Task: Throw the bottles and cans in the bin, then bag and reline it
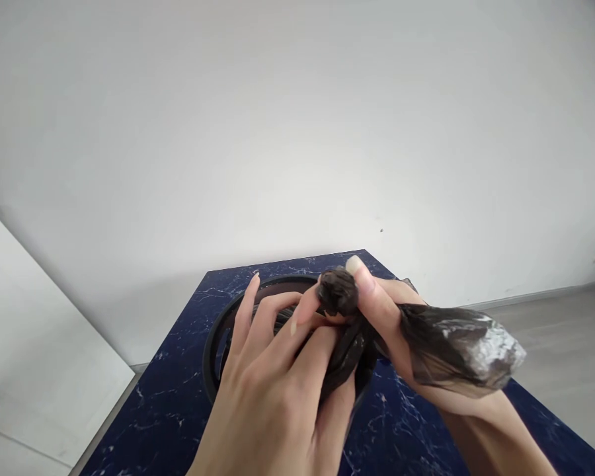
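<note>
A black plastic bag is bunched and twisted between my two hands, with a crumpled knot-like lump at the top. My left hand grips the gathered plastic between thumb and fingers, its outer fingers stretched over the bin. My right hand is closed round the bag's neck, thumb pressed against the lump. A loose, thin, shiny end of the bag sticks out to the right over the wrist. Beneath the hands stands a round black bin, its rim partly hidden and dark plastic showing inside.
The bin stands on a dark blue, marble-patterned table. Behind it rises a white wall. A white cabinet with a dark round handle is at the left. Grey floor shows at the right.
</note>
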`<state>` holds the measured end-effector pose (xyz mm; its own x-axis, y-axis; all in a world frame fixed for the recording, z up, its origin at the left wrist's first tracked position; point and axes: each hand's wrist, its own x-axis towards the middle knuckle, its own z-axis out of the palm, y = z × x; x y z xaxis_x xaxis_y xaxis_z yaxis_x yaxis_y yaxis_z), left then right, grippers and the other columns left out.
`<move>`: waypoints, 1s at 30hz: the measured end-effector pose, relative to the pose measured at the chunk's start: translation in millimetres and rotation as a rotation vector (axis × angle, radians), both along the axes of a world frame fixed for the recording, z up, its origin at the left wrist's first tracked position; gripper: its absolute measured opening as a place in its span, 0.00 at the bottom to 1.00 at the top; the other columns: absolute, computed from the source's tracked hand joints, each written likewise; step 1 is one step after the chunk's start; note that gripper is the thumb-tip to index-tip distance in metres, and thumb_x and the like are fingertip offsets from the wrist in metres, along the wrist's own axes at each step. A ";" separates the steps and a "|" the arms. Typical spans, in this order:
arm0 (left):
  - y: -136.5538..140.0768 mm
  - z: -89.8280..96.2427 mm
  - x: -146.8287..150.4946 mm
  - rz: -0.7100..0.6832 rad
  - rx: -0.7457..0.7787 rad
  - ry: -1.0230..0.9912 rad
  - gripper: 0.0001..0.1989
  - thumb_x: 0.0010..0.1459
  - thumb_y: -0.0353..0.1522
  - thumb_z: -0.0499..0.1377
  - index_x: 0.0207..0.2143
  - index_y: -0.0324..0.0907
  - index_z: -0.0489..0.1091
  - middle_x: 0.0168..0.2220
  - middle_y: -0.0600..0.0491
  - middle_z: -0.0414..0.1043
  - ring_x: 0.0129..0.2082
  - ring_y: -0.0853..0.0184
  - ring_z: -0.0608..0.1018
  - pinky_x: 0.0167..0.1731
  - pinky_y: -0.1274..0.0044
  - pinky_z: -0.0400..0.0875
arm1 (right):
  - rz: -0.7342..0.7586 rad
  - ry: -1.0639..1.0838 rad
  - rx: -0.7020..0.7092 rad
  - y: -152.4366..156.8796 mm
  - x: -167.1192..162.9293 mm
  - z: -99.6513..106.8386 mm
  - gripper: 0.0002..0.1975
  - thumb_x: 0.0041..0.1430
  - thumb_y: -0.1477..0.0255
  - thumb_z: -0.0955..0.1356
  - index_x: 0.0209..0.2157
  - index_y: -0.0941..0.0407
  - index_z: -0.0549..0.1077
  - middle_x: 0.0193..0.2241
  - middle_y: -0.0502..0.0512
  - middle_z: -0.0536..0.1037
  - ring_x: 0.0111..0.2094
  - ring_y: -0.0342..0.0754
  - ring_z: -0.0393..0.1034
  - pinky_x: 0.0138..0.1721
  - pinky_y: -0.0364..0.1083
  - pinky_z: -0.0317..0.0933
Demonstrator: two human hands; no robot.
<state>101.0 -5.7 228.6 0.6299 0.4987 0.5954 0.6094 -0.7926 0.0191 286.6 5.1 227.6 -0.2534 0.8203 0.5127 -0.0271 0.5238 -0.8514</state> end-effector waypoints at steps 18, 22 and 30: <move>32.3 10.2 -40.4 -0.054 -0.340 -0.137 0.14 0.72 0.29 0.54 0.44 0.54 0.78 0.52 0.55 0.81 0.57 0.58 0.79 0.55 0.66 0.80 | 0.159 -0.472 0.276 10.1 22.8 -0.2 0.10 0.76 0.73 0.66 0.52 0.51 0.78 0.41 0.53 0.80 0.42 0.47 0.75 0.47 0.46 0.69; 33.6 10.0 -44.4 -0.032 -0.381 -0.159 0.14 0.75 0.33 0.53 0.48 0.55 0.79 0.55 0.54 0.80 0.54 0.59 0.81 0.49 0.70 0.82 | -0.118 -0.465 0.284 6.1 20.2 -7.6 0.14 0.73 0.75 0.68 0.56 0.47 0.70 0.47 0.51 0.82 0.47 0.48 0.79 0.47 0.45 0.69; 35.8 8.0 -47.8 0.015 -0.318 -0.169 0.08 0.73 0.37 0.57 0.43 0.52 0.77 0.51 0.55 0.81 0.51 0.59 0.81 0.48 0.69 0.81 | -0.380 -0.614 0.540 11.8 13.5 -15.9 0.18 0.65 0.87 0.62 0.46 0.51 0.70 0.41 0.51 0.81 0.42 0.49 0.75 0.40 0.47 0.67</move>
